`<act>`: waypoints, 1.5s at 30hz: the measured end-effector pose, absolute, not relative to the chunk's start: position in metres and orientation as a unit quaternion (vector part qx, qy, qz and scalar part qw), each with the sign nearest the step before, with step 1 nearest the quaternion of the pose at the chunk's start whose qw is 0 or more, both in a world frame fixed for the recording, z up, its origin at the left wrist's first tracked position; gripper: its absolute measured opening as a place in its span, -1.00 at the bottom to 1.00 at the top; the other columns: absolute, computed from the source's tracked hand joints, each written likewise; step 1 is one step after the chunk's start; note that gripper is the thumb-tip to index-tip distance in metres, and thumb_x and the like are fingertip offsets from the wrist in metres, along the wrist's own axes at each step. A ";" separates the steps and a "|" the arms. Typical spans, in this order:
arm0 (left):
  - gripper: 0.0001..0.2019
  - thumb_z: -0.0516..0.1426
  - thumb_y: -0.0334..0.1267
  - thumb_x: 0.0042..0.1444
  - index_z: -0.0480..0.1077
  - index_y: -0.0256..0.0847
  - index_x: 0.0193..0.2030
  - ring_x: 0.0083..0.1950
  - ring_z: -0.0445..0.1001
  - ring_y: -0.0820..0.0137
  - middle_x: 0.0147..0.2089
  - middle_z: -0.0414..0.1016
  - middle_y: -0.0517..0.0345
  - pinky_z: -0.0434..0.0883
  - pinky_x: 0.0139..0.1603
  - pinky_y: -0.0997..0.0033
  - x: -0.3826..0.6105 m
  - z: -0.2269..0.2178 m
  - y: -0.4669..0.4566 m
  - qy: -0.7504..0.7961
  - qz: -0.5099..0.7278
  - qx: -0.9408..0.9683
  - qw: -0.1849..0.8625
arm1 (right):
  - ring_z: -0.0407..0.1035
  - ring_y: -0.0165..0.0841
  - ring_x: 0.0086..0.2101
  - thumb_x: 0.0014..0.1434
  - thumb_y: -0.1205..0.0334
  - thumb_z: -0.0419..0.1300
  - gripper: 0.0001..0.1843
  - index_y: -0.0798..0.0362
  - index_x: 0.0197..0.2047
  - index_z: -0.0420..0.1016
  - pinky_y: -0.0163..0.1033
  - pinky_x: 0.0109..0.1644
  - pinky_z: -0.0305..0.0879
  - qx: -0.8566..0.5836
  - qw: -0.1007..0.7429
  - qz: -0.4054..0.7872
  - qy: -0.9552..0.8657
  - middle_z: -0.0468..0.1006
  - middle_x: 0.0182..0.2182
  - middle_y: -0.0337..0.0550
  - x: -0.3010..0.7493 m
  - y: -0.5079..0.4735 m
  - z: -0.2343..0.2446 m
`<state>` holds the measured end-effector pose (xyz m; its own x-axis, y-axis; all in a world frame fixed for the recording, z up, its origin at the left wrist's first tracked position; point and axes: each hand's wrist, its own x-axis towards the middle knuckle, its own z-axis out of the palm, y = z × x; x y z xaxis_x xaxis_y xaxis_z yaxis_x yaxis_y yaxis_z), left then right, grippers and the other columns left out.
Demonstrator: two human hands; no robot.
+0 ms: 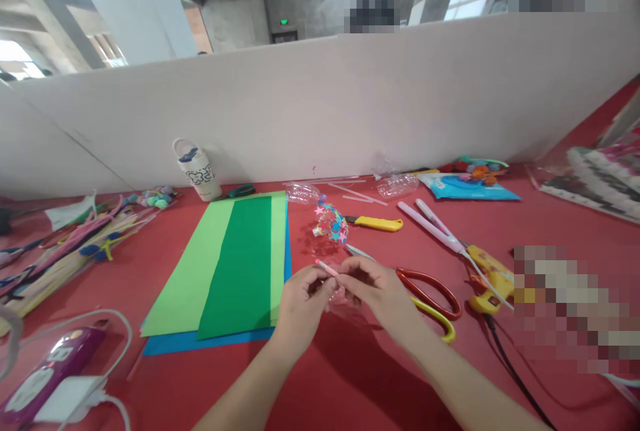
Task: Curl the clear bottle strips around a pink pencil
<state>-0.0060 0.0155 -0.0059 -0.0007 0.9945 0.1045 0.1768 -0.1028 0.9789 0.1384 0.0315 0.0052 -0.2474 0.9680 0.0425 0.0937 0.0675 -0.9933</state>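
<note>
My left hand (pixel 300 297) and my right hand (pixel 373 287) meet over the red table (pixel 350 377), both with fingers pinched together. Between them is a small clear plastic piece (pixel 340 296), and a thin pink stick (pixel 327 267) pokes up from my left fingers. Just behind them lies a clear bottle piece covered in coloured star stickers (pixel 330 224). Red and yellow scissors (pixel 433 297) lie right beside my right hand.
Green and blue paper sheets (pixel 235 264) lie to the left. A yellow utility knife (pixel 377 223), a glue gun (pixel 487 277) with its black cord, pink tools (pixel 435 224), clear bottles (pixel 397 185), pipe cleaners (pixel 70 244), a white cup (pixel 197 171) and a purple power strip (pixel 55 364) surround the hands. A white partition (pixel 350 97) runs behind.
</note>
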 end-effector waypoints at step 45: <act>-0.91 0.13 -0.34 0.07 0.45 -0.21 -0.42 -0.52 0.32 0.52 -0.45 0.45 0.21 0.29 -0.49 0.55 -0.002 -0.004 0.008 0.517 0.501 0.599 0.350 | 0.33 -0.44 -0.53 0.15 0.18 0.12 -0.83 0.04 -0.40 0.45 -0.34 -0.40 0.29 -0.443 0.410 0.530 -0.596 0.44 -0.56 -0.27 0.145 0.027 0.009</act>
